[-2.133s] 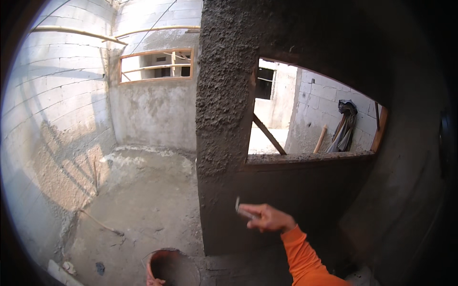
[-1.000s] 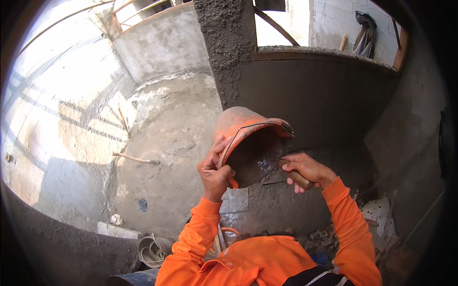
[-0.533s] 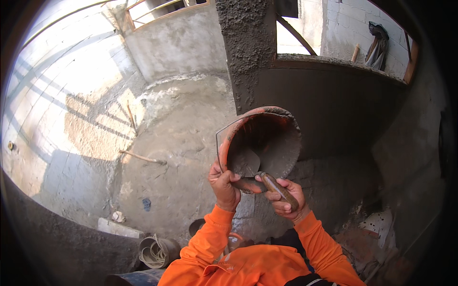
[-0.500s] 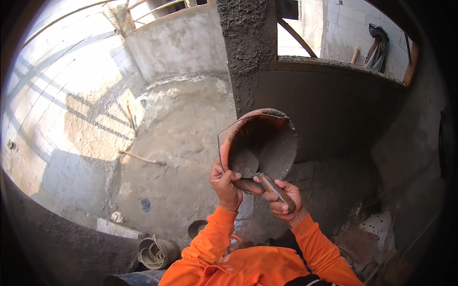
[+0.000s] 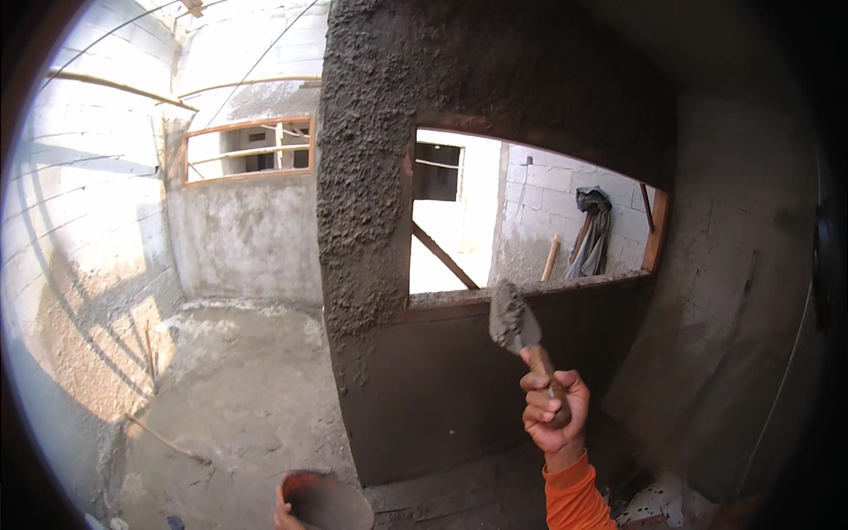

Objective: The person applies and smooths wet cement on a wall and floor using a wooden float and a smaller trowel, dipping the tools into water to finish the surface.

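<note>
In my right hand [image 5: 558, 415] is a trowel [image 5: 532, 333], its wooden handle wrapped by my fingers. A lump of wet grey mortar [image 5: 507, 316] lies on the blade, which points up and stands in front of the window opening's lower edge. At the bottom of the view my left hand [image 5: 285, 518], only partly in sight, grips the rim of an orange-red bucket [image 5: 291, 485]. The bucket is tilted with its mouth toward me; its lower part is cut off. The wall [image 5: 433, 380] before me has dark, wet-looking plaster, rough on the left strip and smoother below the window.
A wooden-framed window opening [image 5: 655, 231] pierces the wall, with a dark cloth-like bundle [image 5: 592, 225] and a short pole [image 5: 550, 258] beyond it. At left, sticks [image 5: 166, 437] lie or lean near a sunlit block wall [image 5: 53, 212]. A second framed window [image 5: 250, 179] is farther back.
My right hand has lifted the trowel out of the bucket and up toward the window, mortar on its blade. The view has tilted up; the bucket now sits at the lower edge.
</note>
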Action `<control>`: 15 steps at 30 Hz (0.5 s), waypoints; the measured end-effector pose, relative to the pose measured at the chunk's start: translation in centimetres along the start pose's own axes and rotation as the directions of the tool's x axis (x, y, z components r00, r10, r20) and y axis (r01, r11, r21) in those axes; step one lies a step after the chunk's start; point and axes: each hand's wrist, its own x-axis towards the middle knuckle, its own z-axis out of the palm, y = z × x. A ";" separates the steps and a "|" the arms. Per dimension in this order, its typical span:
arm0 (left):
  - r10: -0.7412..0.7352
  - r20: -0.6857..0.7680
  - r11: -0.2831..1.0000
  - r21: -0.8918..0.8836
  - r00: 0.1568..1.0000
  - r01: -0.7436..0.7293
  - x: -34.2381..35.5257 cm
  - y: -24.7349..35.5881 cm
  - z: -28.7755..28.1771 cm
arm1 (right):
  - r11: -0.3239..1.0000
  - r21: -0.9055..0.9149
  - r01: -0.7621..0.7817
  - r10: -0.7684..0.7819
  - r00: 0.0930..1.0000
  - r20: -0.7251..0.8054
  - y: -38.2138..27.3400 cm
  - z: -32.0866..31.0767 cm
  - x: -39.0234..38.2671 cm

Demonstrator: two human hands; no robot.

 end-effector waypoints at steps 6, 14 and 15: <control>0.301 -0.423 0.919 0.369 0.855 -0.142 5.0 -3.6 -9.5 | -0.016 -0.648 0.761 -0.794 0.385 0.472 -13.7 14.9 15.4; 0.319 -0.617 0.914 0.400 0.719 -0.063 3.4 -1.2 -7.2 | -0.913 -0.405 0.051 -0.355 -0.592 0.724 -29.3 31.8 31.7; 0.318 -0.635 0.916 0.397 0.704 -0.056 2.9 -0.7 -6.8 | -0.888 -0.453 0.077 -0.412 -0.569 0.711 -29.2 32.8 32.8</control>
